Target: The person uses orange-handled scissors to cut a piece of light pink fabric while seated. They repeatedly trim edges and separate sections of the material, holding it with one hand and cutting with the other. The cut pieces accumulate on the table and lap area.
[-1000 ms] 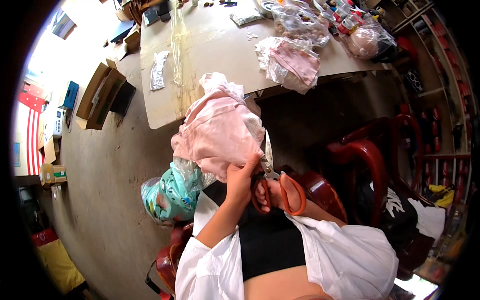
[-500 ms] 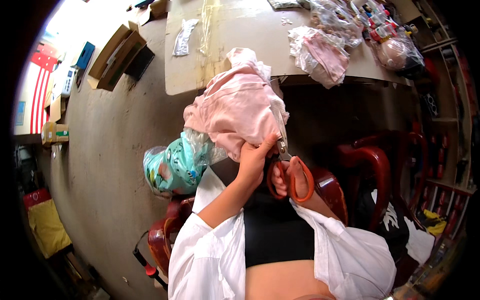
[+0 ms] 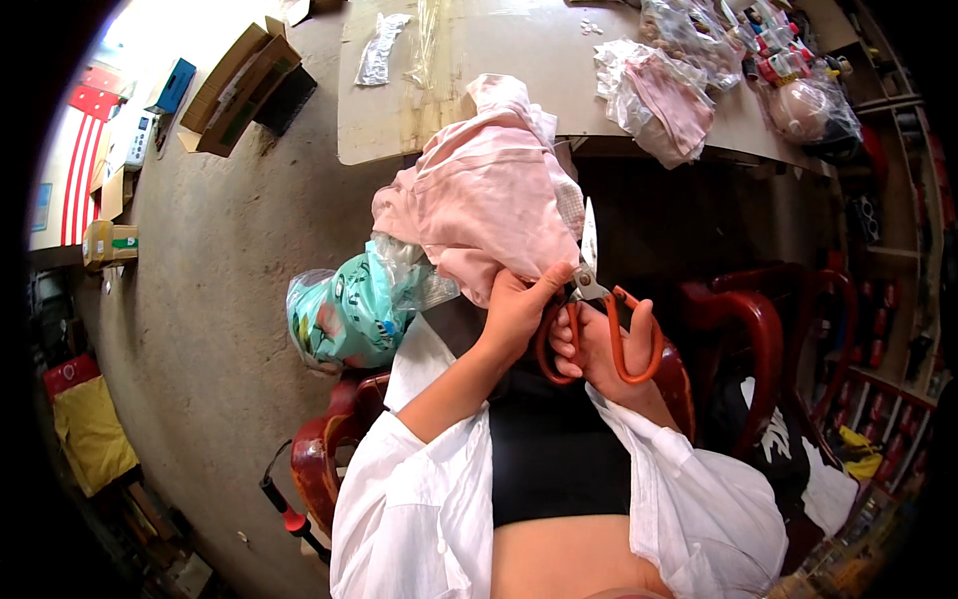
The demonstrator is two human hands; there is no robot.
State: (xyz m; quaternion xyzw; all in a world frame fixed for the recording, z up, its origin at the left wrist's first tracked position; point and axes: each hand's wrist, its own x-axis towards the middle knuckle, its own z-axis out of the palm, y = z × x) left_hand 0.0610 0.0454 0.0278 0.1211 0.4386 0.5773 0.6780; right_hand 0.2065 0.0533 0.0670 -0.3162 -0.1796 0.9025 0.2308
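Observation:
My left hand [image 3: 517,311] pinches the lower edge of a pink cloth garment [image 3: 489,185], which hangs in folds up to the table edge. In my right hand [image 3: 599,344] is a pair of scissors [image 3: 591,285] with orange-red handles. Their blades are spread and point away from me, right at the garment's lower right edge. Part of the lower blade is hidden by the cloth. A teal printed bundle in clear plastic [image 3: 349,309] sits just left of the garment, partly under it.
Ahead is a pale table [image 3: 499,50] with a plastic-wrapped pink cloth [image 3: 664,100] and bags of small items [image 3: 798,95]. Dark red wooden chairs [image 3: 743,319] stand at right. An open cardboard box [image 3: 235,90] lies at far left, and a red-and-black tool [image 3: 294,519] at lower left.
The scissors have opened wider and their handles have spread apart. My right hand has shifted slightly right. My left hand still pinches the pink garment.

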